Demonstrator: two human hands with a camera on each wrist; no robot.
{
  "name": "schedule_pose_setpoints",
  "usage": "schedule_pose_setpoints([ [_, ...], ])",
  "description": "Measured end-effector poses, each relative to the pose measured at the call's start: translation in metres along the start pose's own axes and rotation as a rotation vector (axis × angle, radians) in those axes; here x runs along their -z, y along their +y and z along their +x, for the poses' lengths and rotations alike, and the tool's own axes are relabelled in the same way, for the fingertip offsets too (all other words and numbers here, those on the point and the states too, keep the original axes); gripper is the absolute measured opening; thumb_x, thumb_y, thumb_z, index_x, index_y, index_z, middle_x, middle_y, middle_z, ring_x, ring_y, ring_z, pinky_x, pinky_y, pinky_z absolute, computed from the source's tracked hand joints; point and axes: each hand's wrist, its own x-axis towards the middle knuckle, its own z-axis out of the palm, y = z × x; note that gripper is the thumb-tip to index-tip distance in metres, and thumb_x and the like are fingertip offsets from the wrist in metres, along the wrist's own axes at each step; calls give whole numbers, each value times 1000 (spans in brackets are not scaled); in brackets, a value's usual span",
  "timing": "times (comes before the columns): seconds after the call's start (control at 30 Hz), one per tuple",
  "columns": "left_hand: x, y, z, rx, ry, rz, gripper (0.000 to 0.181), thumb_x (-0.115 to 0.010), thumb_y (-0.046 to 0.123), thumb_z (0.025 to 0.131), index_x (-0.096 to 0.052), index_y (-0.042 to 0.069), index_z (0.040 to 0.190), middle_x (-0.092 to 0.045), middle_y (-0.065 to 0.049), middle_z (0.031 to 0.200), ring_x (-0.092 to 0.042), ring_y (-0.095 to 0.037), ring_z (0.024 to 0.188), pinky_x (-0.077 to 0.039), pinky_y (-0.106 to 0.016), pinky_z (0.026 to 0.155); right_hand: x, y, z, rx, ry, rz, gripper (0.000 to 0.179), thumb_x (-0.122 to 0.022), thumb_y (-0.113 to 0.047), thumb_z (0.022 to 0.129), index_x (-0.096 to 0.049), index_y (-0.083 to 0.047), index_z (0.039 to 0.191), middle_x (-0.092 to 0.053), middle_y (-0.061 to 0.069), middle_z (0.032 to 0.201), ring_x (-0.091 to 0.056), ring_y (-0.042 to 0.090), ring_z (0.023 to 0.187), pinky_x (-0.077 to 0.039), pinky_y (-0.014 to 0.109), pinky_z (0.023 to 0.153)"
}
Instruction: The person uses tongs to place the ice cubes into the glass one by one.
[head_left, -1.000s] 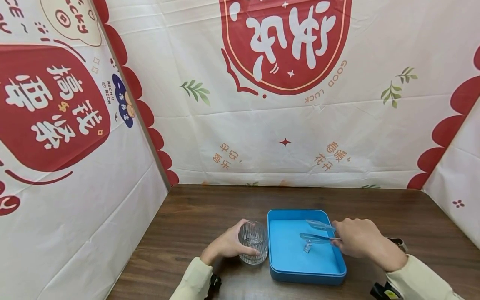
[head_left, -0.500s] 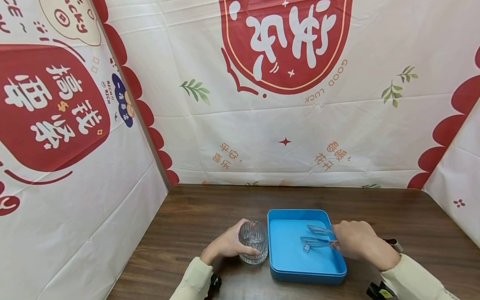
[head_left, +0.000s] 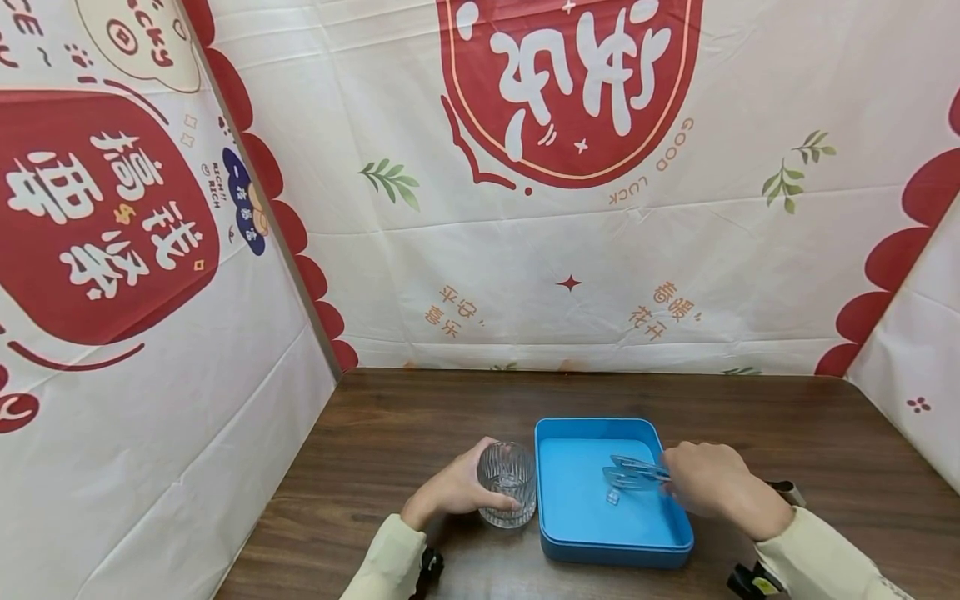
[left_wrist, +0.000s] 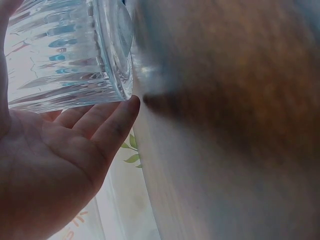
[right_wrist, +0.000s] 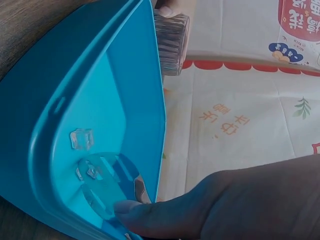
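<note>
My left hand (head_left: 453, 486) grips a ribbed clear glass tumbler (head_left: 517, 508) standing upright on the table, thumb on the near side. Just right of it sits a shallow blue tray (head_left: 573, 521). Over the tray's right wall, my right hand (head_left: 708, 479) holds clear tongs (head_left: 626, 481), their two tips a little apart and low inside the tray. A clear ice-like cube (head_left: 612, 497) lies on the tray floor close to the tips. In the right wrist view that cube (right_wrist: 81, 139) lies outside the tongs, and small clear glints (right_wrist: 91, 171) show between the tips.
The dark wooden table (head_left: 420, 400) reaches back to a white printed cloth (head_left: 525, 250) hung behind it. Another printed cloth (head_left: 172, 400) hangs along the left side. The tray's raised walls stand around the cube and the tongs' tips.
The tongs' tips have drawn closer together, and my right hand has shifted slightly to the left. My left hand and the tumbler have stayed in place.
</note>
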Motion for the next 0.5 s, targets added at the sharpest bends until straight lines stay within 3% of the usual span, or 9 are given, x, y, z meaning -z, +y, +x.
schedule_pose_setpoints([
  [0.5,1,1,0,10,5,-4,73,-88,41,72,-46,27,130,-60,6,112,-59,-11,98,-50,-34,86,2,-2,2,-28,-32,68,15,-74,-17,88,-68,-6,95,-57,2,73,-50,16,60,-43,32,52],
])
